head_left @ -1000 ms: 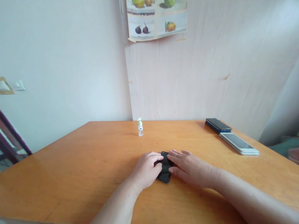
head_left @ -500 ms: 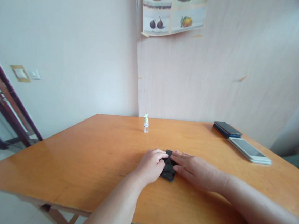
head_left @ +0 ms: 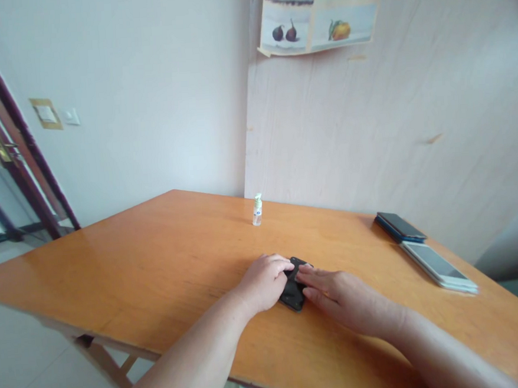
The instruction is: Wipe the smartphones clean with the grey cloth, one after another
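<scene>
Black phone (head_left: 295, 299) flat on desk (head_left: 157, 266), between both hands. Left hand (head_left: 265, 283) at phone's 9 o'clock: grip half curled, fingers over phone's left side; cannot tell if clamped. Right hand (head_left: 344, 297) at 4 o'clock: grip flattened, fingers nearly straight, tips on phone's right side. Pump bottle (head_left: 257, 213) upright at 11 o'clock, well apart. Dark device (head_left: 401, 226) at 2 o'clock, white device (head_left: 436, 263) at 3.
</scene>
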The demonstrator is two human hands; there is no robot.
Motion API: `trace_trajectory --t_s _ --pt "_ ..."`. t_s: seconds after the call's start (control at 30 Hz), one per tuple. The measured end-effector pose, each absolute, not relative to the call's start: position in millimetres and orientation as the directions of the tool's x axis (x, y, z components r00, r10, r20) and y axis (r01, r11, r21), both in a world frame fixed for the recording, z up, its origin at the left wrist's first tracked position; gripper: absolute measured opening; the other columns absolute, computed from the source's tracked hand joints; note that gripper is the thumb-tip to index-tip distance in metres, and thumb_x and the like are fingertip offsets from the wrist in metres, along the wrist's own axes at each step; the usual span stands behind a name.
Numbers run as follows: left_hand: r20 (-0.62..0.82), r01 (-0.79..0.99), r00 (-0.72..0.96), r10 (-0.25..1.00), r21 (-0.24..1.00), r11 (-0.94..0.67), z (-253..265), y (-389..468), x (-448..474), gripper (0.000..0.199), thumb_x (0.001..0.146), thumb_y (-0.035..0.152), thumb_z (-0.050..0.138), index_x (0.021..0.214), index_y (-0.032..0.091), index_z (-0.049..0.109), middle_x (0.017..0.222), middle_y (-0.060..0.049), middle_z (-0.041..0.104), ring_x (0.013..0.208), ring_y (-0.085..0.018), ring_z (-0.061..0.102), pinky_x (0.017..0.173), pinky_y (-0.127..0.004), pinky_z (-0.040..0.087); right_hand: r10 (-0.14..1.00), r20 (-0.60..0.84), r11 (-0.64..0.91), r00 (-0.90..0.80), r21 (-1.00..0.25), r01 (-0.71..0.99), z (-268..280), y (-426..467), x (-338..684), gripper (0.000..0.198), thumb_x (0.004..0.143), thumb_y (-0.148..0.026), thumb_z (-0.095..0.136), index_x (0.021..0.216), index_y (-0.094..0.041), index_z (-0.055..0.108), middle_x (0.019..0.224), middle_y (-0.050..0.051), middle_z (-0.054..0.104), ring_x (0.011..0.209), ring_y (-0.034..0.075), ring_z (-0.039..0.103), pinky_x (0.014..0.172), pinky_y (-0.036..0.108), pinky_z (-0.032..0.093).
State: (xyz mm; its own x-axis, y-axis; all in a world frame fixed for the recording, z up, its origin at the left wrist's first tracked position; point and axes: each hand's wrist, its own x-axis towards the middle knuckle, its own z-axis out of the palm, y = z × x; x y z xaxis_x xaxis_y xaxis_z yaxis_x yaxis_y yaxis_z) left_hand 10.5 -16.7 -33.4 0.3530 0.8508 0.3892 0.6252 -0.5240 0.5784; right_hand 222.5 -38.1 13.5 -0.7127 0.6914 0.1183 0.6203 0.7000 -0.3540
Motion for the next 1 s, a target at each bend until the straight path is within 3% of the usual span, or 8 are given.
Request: trace_trajectory --t_s 0.13,0.33,0.4,0.6,0.7,0.83,0.9,1.0 --pt "0.382 0.622 0.353 0.854 0.587 -0.519 -34 -16 11 0.043 0.08 0.006 0.044 0.107 0.021 0.074 0.116 -0.002 0.071 0.108 -0.019 0.063 0.1 -0.031 0.047 0.727 0.142 0.682 -0.672 -0.263 0.683 12 -32 227 0.043 0.093 -0.026 0.048 0.135 -0.018 0.057 0.141 0.013 0.055 0.129 0.03 0.052 0.108 0.046 0.042" --pt "0.37 0.63 0.363 0.855 0.579 -0.518 -34 -15 9 0.043 0.08 0.007 0.043 0.108 0.021 0.073 0.119 -0.002 0.07 0.113 -0.019 0.061 0.103 -0.03 0.045 0.487 0.09 0.831 -0.869 -0.352 0.43 40 -71 212 0.04 0.092 -0.023 0.051 0.131 -0.025 0.06 0.14 0.004 0.057 0.129 0.023 0.052 0.109 0.037 0.042" --pt "0.353 0.635 0.354 0.866 0.589 -0.5 -32 -16 10 0.044 0.081 0.007 0.043 0.11 0.022 0.072 0.12 -0.002 0.07 0.113 -0.019 0.061 0.103 -0.032 0.044 0.5 0.118 0.827 -0.858 -0.362 0.431 34 -64 213 0.038 0.094 -0.023 0.048 0.13 -0.025 0.061 0.141 0.003 0.056 0.129 0.023 0.052 0.109 0.037 0.043" --pt "0.296 0.543 0.287 0.911 0.733 -0.409 -28 -20 13 0.043 0.089 0.016 0.041 0.124 0.023 0.065 0.126 -0.003 0.067 0.118 -0.019 0.06 0.105 -0.032 0.043 0.715 0.156 0.695 -0.682 -0.259 0.67 7 -24 228 0.045 0.093 -0.023 0.046 0.137 -0.015 0.054 0.143 0.012 0.052 0.131 0.028 0.05 0.112 0.046 0.039" --pt "0.266 0.502 0.232 0.936 0.791 -0.35 -28 -20 14 0.042 0.096 0.032 0.04 0.132 0.02 0.06 0.132 -0.006 0.063 0.123 -0.022 0.057 0.107 -0.035 0.042 0.615 0.127 0.78 -0.778 -0.244 0.576 18 -41 223 0.046 0.091 -0.022 0.049 0.136 -0.019 0.056 0.145 0.009 0.051 0.134 0.026 0.047 0.114 0.042 0.037" --pt "0.238 0.469 0.181 0.954 0.832 -0.297 -28 -21 13 0.057 0.099 0.053 0.032 0.138 0.017 0.052 0.128 -0.01 0.066 0.124 -0.025 0.057 0.106 -0.037 0.041 0.448 0.087 0.863 -0.89 -0.302 0.404 32 -67 209 0.046 0.092 -0.02 0.048 0.137 -0.022 0.056 0.144 0.004 0.053 0.134 0.019 0.046 0.115 0.034 0.035" --pt "0.229 0.44 0.188 0.955 0.849 -0.291 -26 -22 13 0.063 0.098 0.059 0.026 0.137 0.017 0.052 0.122 -0.01 0.069 0.119 -0.025 0.06 0.104 -0.037 0.042 0.453 0.106 0.859 -0.885 -0.319 0.401 26 -62 208 0.046 0.093 -0.02 0.045 0.138 -0.024 0.054 0.142 0.004 0.055 0.135 0.018 0.046 0.116 0.035 0.033" --pt "0.221 0.402 0.214 0.951 0.868 -0.292 -24 -22 14 0.066 0.097 0.064 0.022 0.131 0.018 0.056 0.118 -0.009 0.071 0.113 -0.024 0.063 0.101 -0.036 0.043 0.568 0.168 0.806 -0.805 -0.308 0.505 5 -34 216 0.046 0.096 -0.024 0.042 0.141 -0.025 0.051 0.145 0.005 0.052 0.138 0.021 0.042 0.118 0.046 0.028"
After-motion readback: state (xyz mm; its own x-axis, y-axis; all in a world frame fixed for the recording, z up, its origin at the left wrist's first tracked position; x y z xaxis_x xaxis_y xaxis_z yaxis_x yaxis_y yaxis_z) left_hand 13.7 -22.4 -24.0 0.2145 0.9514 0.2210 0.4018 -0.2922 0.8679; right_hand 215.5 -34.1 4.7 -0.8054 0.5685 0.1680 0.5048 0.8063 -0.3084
